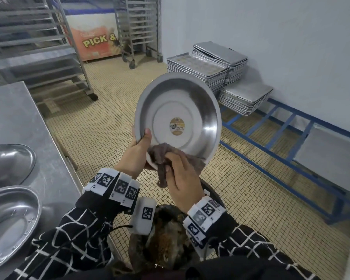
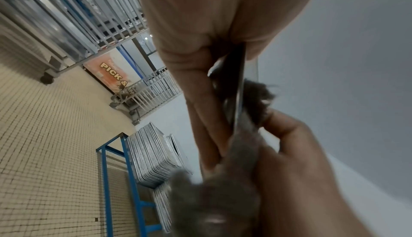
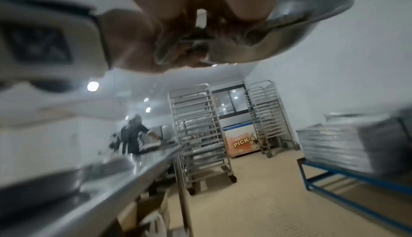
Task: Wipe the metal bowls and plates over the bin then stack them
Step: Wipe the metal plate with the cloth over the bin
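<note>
My left hand [image 1: 138, 150] grips the lower left rim of a round metal bowl [image 1: 182, 110], tilted up with its inside facing me and a round sticker at its centre. The thumb lies over the rim. My right hand [image 1: 180, 172] holds a brown-grey cloth [image 1: 162, 156] against the bowl's lower inner edge. Both hover over a dark bin [image 1: 170, 235] full of brown waste. In the left wrist view the bowl's rim [image 2: 239, 89] shows edge-on between my fingers [image 2: 196, 99], with the cloth [image 2: 214, 196] below. The right wrist view is blurred, showing the bowl [image 3: 289, 29].
A steel counter [image 1: 18, 118] at my left carries two more metal bowls [image 1: 6, 225] [image 1: 8, 162]. Stacked baking trays [image 1: 210, 65] sit on a blue metal frame [image 1: 291, 142] along the right wall. Wheeled tray racks [image 1: 38, 47] and a freezer stand behind. A person works far down the counter [image 3: 133, 135].
</note>
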